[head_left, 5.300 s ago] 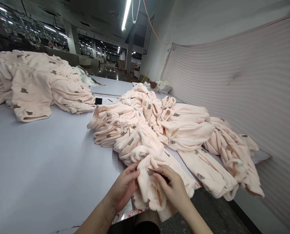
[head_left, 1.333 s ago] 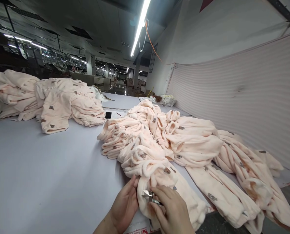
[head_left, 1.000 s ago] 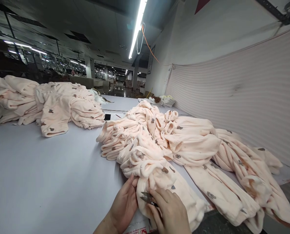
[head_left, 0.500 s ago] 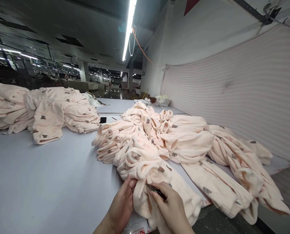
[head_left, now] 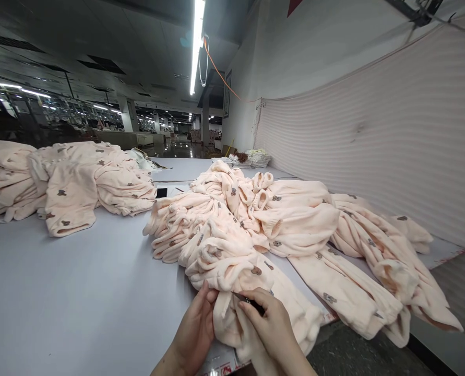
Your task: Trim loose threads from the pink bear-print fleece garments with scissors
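My left hand (head_left: 196,326) pinches the edge of a pale pink fleece garment (head_left: 226,318) printed with small grey and brown motifs. In my right hand (head_left: 269,321) is a pair of thread snips (head_left: 251,303) with a black handle and a thin pointed blade; my palm and fingers partly cover it. The blade tip touches or lies just over the fabric between my hands, beside the left fingertips. This garment spills from a heap of similar fleece garments (head_left: 295,224) and hangs over the table's near edge.
The garments lie on a pale table (head_left: 91,292). Another pink fleece pile (head_left: 71,183) rests on the left. A black phone-like object (head_left: 161,193) and stacked white bundles (head_left: 258,158) sit farther back. A striped cloth sheet (head_left: 365,125) hangs along the right wall.
The view has shifted slightly, so the piles appear a little farther left. Both hands keep nearly the same place on the fabric, the snips still between them.
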{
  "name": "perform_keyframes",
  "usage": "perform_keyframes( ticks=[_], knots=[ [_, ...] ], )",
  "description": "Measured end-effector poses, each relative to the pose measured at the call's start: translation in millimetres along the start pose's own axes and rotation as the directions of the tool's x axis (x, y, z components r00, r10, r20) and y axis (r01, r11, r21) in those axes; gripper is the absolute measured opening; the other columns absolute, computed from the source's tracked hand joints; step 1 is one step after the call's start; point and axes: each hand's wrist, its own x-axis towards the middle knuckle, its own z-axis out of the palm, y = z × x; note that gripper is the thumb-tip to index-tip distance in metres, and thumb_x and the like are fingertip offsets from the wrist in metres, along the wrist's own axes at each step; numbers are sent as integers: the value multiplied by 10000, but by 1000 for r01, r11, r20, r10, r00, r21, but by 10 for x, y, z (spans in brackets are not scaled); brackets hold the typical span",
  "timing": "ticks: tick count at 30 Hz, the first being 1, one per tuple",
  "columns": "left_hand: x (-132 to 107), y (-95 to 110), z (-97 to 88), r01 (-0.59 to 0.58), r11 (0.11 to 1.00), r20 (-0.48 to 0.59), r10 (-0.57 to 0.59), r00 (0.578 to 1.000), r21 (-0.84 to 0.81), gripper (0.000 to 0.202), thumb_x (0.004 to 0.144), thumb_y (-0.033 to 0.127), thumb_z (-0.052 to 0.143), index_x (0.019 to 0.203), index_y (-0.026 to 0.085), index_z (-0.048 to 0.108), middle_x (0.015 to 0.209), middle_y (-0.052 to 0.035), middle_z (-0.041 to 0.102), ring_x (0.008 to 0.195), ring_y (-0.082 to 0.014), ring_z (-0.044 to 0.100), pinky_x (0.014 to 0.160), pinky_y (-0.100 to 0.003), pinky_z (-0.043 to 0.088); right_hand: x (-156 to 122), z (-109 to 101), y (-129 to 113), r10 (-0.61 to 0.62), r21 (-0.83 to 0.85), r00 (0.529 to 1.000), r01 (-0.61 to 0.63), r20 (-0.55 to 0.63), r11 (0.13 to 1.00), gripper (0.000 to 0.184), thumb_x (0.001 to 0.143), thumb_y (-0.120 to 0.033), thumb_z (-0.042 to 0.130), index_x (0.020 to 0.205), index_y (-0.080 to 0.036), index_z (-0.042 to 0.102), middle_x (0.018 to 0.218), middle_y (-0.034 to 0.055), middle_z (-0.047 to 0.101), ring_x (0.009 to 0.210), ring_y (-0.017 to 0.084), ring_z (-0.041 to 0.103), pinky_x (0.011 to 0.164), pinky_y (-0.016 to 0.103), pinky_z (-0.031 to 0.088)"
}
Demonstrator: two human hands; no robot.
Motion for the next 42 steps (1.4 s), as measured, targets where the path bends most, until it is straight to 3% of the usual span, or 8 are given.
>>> perform_keyframes(
  ticks=[9, 20, 23, 30, 32, 34, 37, 42],
  knots=[
    [57, -44, 55, 27, 996, -42, -31, 999, -84, 440, 920, 439, 425, 1244, 176, 562, 1202, -76, 662, 1194, -261, 535, 1021, -402, 394, -196, 83, -16, -99, -284, 995, 95, -1, 954, 217, 833, -192, 581, 1015, -276, 665, 913, 20, 694, 840, 213, 635, 725, 289, 463],
    [92, -118, 47, 31, 997, -7, -32, 999, -71, 370, 898, 432, 473, 1142, 203, 631, 1025, -53, 719, 1103, -246, 595, 989, -385, 424, -94, 263, -27, -36, 86, 997, 42, -62, 995, 361, 755, -144, 609, 1102, -244, 612, 998, 28, 663, 911, 186, 613, 776, 245, 452],
    [107, -123, 96, -29, 997, -101, 35, 994, 69, 206, 834, 323, 606, 965, 185, 686, 863, -27, 724, 976, -211, 641, 913, -322, 471, -67, 343, -49, -50, 206, 998, 55, -28, 977, 108, 782, -154, 560, 831, -202, 643, 759, -2, 620, 733, 156, 569, 665, 230, 410],
    [171, 274, -46, -285, 794, -314, 501, 806, 536, 243, 710, 328, 712, 897, 202, 621, 823, 17, 660, 697, -133, 615, 689, -248, 523, -309, -133, 208, 213, 333, 977, -203, 7, 921, 340, 898, -456, 484, 714, -174, 534, 660, -26, 493, 660, 136, 479, 605, 220, 372],
    [202, 181, -72, -342, 615, -216, 653, 725, 711, 393, 725, 333, 696, 1078, 209, 575, 1060, -49, 639, 929, -210, 627, 845, -339, 509, -379, -218, 316, 222, 215, 974, -228, 49, 950, 327, 912, -424, 471, 749, -167, 593, 696, -4, 572, 697, 155, 537, 637, 228, 395],
    [259, 5, -55, -398, 130, 166, 761, 628, 908, 558, 743, 305, 681, 1257, 220, 484, 1318, -124, 510, 1223, -316, 478, 1020, -480, 381, -420, -209, 400, 204, 147, 971, -221, 124, 964, 216, 884, -358, 536, 873, -180, 657, 827, 18, 668, 799, 182, 603, 722, 239, 427],
    [405, -116, 19, -335, -597, 645, 434, 629, 729, 480, 754, 272, 657, 1220, 260, 546, 1434, -109, 433, 1372, -379, 254, 1097, -630, 70, -459, -93, 496, 207, 31, 954, -219, 219, 975, 348, 746, -260, 695, 1091, -235, 656, 1032, 22, 708, 953, 219, 632, 826, 256, 434],
    [393, 477, -145, -161, -777, 530, 247, 811, 609, 125, 760, 203, 508, 720, 182, 625, 930, -111, 701, 1145, -319, 548, 1061, -569, 238, -521, 65, 678, 237, -140, 938, -207, 253, 968, 347, 710, -159, 661, 1042, -255, 693, 1010, 20, 731, 950, 225, 650, 827, 265, 426]
  ],
)
